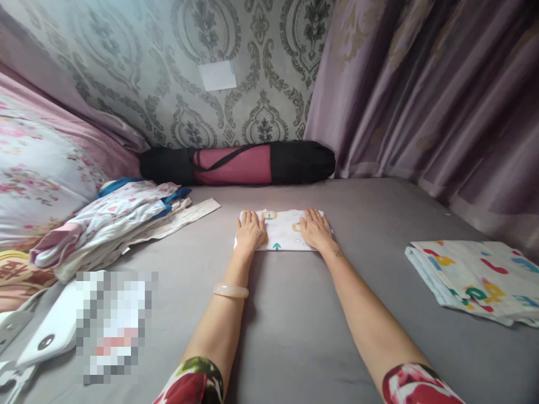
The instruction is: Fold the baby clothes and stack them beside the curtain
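A white cloth [281,231] with small yellow, green and grey prints lies folded into a flat rectangle on the grey sheet [286,314]. My left hand [251,229] rests flat on its left end, fingers pointing away from me. On the right end lies my right hand [315,227], palm down with its fingers stretched out. Neither hand grips the cloth; both press on its top. A pale bangle [231,290] circles my left wrist.
Loose clothes [126,216] are piled at the left by a floral pillow [37,174]. A folded patterned cloth [484,278] lies at the right. A black and pink rolled bag [236,164] sits along the wall. White objects [59,320] lie at the lower left, one partly pixelated.
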Demonstrator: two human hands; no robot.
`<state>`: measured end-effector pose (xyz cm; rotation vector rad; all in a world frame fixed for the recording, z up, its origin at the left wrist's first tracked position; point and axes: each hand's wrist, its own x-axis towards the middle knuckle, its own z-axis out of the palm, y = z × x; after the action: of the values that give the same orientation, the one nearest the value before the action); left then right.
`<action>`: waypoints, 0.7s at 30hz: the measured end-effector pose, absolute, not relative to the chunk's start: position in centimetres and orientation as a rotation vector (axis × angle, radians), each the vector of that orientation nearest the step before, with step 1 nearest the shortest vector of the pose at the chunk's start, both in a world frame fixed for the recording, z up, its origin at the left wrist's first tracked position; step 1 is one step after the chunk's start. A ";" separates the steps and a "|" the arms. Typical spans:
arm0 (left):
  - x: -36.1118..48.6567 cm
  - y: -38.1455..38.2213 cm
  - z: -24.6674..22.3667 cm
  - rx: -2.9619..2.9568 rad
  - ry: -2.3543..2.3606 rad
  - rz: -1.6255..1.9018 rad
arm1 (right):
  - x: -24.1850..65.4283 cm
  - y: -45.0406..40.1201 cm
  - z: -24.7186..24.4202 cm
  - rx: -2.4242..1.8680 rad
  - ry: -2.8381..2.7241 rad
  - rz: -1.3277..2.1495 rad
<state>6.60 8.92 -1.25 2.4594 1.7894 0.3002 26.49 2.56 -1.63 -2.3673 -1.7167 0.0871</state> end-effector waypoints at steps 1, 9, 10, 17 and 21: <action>6.4 9.1 -1.2 2.454 1.801 0.309 | 26.7 2.5 -1.4 -2.373 -1.705 0.092; 4.1 10.4 -1.6 2.386 1.828 0.294 | 28.6 1.5 -1.4 -2.384 -1.711 0.104; 3.9 10.4 -1.8 2.376 1.802 0.279 | 28.7 1.4 -1.6 -2.379 -1.725 0.113; 3.7 10.2 -2.0 2.354 1.767 0.298 | 28.7 1.3 -2.1 -2.362 -1.725 0.089; 3.7 10.3 -2.1 2.359 1.771 0.312 | 28.8 1.3 -2.0 -2.372 -1.727 0.075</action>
<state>3.70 10.34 -2.08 2.3587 1.7711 0.3116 28.76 1.31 -2.01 -2.3721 -1.7268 0.0751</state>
